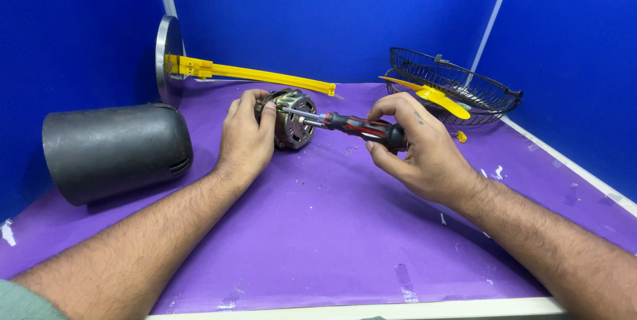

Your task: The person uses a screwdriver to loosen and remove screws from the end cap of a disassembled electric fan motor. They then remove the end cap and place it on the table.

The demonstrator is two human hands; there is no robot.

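Observation:
My left hand [245, 135] grips a small metal fan motor [292, 118] that lies on its side on the purple table cover [318, 227]. My right hand [415, 144] holds a screwdriver [358, 125] with a red and black handle. Its metal shaft points left and its tip touches the motor's face. Both forearms reach in from the bottom of the head view.
A dark grey cylindrical motor housing [116, 151] lies on its side at the left. A yellow stand arm [252, 74] with a round metal base [167, 58] rests at the back. A black wire fan guard [454, 87] with a yellow blade [434, 96] sits back right. Blue walls enclose the table.

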